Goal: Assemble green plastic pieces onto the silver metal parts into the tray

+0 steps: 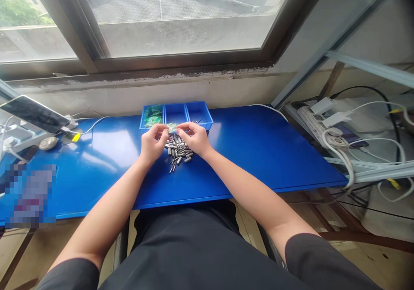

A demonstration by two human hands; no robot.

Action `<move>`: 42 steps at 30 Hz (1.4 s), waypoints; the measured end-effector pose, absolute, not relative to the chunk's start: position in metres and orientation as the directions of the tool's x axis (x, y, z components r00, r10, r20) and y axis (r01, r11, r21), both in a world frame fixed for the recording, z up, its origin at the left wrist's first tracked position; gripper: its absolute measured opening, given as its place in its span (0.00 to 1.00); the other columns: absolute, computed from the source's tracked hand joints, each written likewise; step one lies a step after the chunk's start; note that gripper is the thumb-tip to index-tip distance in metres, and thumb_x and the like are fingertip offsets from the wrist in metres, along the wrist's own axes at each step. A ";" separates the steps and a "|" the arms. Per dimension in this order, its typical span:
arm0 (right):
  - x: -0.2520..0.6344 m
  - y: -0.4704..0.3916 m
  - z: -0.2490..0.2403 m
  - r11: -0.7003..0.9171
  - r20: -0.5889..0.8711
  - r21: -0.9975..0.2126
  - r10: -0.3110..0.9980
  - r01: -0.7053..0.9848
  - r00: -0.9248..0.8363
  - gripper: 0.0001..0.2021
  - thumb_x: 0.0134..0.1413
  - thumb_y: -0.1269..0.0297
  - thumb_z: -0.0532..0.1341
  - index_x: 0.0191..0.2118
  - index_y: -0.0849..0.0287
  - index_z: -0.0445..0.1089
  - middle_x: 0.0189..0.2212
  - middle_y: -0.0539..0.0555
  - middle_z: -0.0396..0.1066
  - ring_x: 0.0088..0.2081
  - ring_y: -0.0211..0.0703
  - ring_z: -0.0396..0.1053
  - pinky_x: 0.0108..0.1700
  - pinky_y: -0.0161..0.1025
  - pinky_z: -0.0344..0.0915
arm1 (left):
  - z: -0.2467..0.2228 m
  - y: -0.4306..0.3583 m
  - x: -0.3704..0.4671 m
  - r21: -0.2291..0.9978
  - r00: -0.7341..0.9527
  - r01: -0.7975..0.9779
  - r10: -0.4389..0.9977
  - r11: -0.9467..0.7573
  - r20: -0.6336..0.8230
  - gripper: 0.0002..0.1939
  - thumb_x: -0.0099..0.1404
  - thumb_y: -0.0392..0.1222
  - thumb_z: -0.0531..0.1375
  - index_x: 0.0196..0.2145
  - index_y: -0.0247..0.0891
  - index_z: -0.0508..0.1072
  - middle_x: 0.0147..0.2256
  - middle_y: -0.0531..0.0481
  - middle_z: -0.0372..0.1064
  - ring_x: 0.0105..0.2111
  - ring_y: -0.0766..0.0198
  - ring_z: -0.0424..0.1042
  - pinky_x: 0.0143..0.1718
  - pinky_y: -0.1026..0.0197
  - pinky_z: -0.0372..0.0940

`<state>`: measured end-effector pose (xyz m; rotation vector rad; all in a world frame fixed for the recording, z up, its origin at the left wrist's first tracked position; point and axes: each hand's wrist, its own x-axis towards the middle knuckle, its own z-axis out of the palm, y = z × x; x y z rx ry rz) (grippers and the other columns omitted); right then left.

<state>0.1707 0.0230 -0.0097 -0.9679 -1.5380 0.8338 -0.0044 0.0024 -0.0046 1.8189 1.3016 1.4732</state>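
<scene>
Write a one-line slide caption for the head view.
Left hand and right hand hold a small translucent item near loose metal pieces and a blue three-compartment tray.

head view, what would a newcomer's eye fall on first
Probably the bright blue tabletop below the window. Near its middle, the left hand and right hand hold a small greenish packet by a heap of dark metallic pieces. At the far edge sits a blue three-compartment tray.
</scene>
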 end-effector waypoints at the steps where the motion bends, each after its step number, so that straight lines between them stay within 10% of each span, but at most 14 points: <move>1: 0.171 0.023 -0.010 0.424 0.417 -0.894 0.906 0.145 -0.080 0.10 0.54 0.55 0.64 0.35 0.56 0.77 0.36 0.54 0.79 0.38 0.44 0.75 0.36 0.40 0.70 | -0.004 0.002 -0.004 0.806 -0.019 0.381 0.868 -0.453 0.496 0.06 0.66 0.43 0.60 0.38 0.39 0.73 0.31 0.52 0.76 0.28 0.64 0.79 0.29 0.64 0.68; 12: 0.168 0.029 -0.017 0.346 0.346 -0.938 0.937 -0.006 -0.043 0.18 0.50 0.52 0.68 0.37 0.53 0.61 0.26 0.46 0.72 0.28 0.39 0.73 0.35 0.39 0.68 | -0.003 0.004 -0.002 0.755 -0.039 0.442 0.831 -0.483 0.555 0.03 0.61 0.39 0.62 0.34 0.39 0.72 0.32 0.51 0.76 0.28 0.68 0.73 0.30 0.64 0.67; 26: 0.170 0.025 -0.013 0.355 0.349 -0.930 0.934 0.097 -0.075 0.12 0.54 0.52 0.64 0.36 0.55 0.71 0.27 0.49 0.74 0.28 0.39 0.72 0.35 0.40 0.68 | -0.007 0.006 -0.003 0.798 -0.071 0.411 0.857 -0.440 0.510 0.19 0.62 0.41 0.64 0.51 0.41 0.71 0.33 0.52 0.76 0.25 0.69 0.71 0.29 0.66 0.66; 42: 0.170 0.034 -0.020 0.300 0.301 -0.954 0.952 -0.016 -0.051 0.16 0.48 0.49 0.68 0.37 0.57 0.77 0.25 0.49 0.73 0.26 0.38 0.68 0.30 0.38 0.66 | -0.006 0.006 -0.004 0.777 -0.051 0.419 0.843 -0.469 0.536 0.08 0.65 0.43 0.62 0.40 0.40 0.77 0.27 0.53 0.72 0.24 0.69 0.70 0.29 0.65 0.66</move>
